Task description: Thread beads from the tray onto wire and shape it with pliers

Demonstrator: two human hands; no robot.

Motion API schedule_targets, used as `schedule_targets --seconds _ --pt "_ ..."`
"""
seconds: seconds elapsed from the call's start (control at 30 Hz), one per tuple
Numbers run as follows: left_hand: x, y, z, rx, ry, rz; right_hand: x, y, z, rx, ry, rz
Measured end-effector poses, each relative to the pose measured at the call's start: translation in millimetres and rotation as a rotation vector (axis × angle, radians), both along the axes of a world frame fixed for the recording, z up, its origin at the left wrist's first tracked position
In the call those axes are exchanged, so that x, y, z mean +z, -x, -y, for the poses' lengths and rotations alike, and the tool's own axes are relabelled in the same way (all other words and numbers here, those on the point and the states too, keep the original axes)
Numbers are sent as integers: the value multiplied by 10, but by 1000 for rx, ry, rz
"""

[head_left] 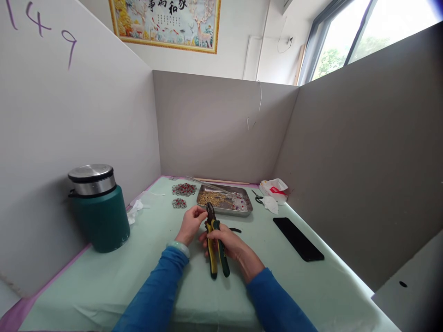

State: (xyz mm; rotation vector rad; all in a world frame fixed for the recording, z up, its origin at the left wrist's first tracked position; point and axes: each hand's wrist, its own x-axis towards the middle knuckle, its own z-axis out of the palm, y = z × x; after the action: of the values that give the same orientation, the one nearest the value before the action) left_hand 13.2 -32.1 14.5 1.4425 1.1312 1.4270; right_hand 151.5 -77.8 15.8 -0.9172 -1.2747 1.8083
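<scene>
My right hand (230, 242) is wrapped round a pair of pliers (211, 249) with yellow and dark green handles, jaws pointing away from me. Close to the left of the jaws, my left hand (191, 222) is closed in a pinch; whatever its fingertips hold is too small to make out. Just beyond both hands lies a metal tray (224, 211) with gold-coloured small pieces (212, 198) on its left and clear and coloured beads (240, 203) on its right. Two piles of red and silver beaded pieces, a larger one (184, 189) and a smaller one (179, 203), sit left of the tray.
A green flask (100, 221) stands at the left beside crumpled tissue (134, 210). On the right are scissors (258, 198), a tissue pack (274, 189) and a flat black phone-like slab (298, 239). Grey panels (224, 124) enclose the table on three sides.
</scene>
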Motion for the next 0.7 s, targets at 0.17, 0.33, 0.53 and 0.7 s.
schedule_targets --seconds 0.17,0.33,0.53,0.7 --pt "-30 8 -35 38 -10 -23 -9 -10 -14 14 9 -57" --pt "-67 10 -64 62 -80 -87 -52 -32 -38 39 57 -88" --pt "-83 -9 -42 165 -188 -238 -103 -28 -76 35 84 -103" --pt "-95 -10 -37 194 -218 -289 -93 38 -66 -64 70 -90"
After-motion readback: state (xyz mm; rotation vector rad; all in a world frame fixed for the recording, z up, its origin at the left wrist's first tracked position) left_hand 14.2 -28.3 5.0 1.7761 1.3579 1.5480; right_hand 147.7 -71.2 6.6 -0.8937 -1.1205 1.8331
